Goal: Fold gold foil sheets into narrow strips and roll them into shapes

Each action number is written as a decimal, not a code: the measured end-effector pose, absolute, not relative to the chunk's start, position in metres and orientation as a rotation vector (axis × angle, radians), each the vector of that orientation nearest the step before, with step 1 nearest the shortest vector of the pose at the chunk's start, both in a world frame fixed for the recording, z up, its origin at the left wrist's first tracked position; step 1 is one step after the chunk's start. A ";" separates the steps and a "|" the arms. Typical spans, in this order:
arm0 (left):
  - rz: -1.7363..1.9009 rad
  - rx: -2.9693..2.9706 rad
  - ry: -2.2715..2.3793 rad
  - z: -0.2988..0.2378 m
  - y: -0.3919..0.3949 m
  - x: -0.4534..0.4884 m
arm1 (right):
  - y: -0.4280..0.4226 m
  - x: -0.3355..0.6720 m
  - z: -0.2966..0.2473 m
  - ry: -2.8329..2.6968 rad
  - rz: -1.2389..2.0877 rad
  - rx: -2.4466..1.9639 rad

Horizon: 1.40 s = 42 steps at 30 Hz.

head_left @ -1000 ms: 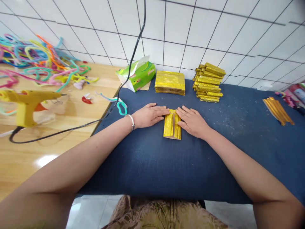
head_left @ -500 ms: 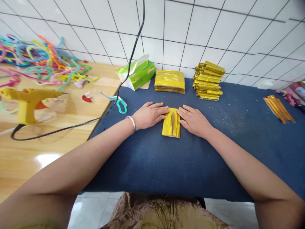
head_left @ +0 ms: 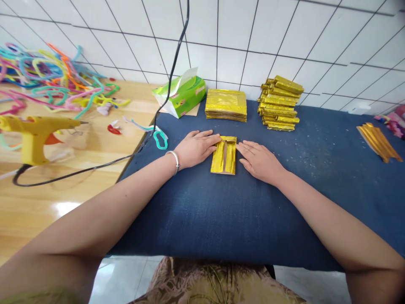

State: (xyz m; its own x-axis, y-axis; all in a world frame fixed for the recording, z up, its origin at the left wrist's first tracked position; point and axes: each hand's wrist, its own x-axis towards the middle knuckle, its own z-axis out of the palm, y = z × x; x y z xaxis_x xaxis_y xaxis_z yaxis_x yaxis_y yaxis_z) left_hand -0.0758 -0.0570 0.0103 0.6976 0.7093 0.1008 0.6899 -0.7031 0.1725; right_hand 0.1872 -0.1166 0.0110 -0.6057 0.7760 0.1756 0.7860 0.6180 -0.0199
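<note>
A small folded sheet of gold foil paper [head_left: 230,158] lies on the dark blue cloth, its two sides folded inward with a narrow brownish strip showing between them. Across its top edge runs a short folded band. My left hand [head_left: 196,148], with a silver bangle at the wrist, rests flat with its fingertips on the paper's upper left corner. On the other side my right hand [head_left: 259,160] lies flat with fingers stretched out, the fingertips close by the paper's right edge; whether they touch it I cannot tell.
Behind the hands stand a stack of flat gold paper [head_left: 225,105], a pile of folded gold strips [head_left: 280,103] and a green tissue pack [head_left: 190,95]. Orange-gold folded pieces [head_left: 378,141] lie far right. Left are a yellow glue gun [head_left: 33,137], its black cord [head_left: 172,71] and tangled pipe cleaners [head_left: 57,80].
The gold paper has shifted slightly up and left in view. My right hand's fingers have come off its top right corner to beside its edge. The left hand stays at the upper left.
</note>
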 end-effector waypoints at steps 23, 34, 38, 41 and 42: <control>0.275 2.798 1.076 0.011 -0.056 -0.073 | -0.101 0.174 0.012 -2.670 0.179 -1.373; 0.019 2.827 0.843 0.017 -0.046 -0.094 | -0.098 0.179 0.013 -2.736 0.164 -1.397; 0.042 2.857 0.826 0.013 -0.046 -0.094 | -0.097 0.181 0.010 -2.710 0.183 -1.382; 0.082 2.877 0.835 0.010 -0.046 -0.093 | -0.097 0.181 0.008 -2.695 0.180 -1.371; 0.093 2.883 0.837 0.009 -0.046 -0.092 | -0.097 0.181 0.008 -2.693 0.178 -1.364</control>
State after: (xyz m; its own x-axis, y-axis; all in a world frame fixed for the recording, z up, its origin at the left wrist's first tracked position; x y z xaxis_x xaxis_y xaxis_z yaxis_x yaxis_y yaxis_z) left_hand -0.0921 -0.0458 0.0093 0.8436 0.5366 0.0210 0.5281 -0.8360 0.1491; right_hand 0.1810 -0.0973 0.0083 -0.5874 0.8077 0.0516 0.7939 0.5874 -0.1571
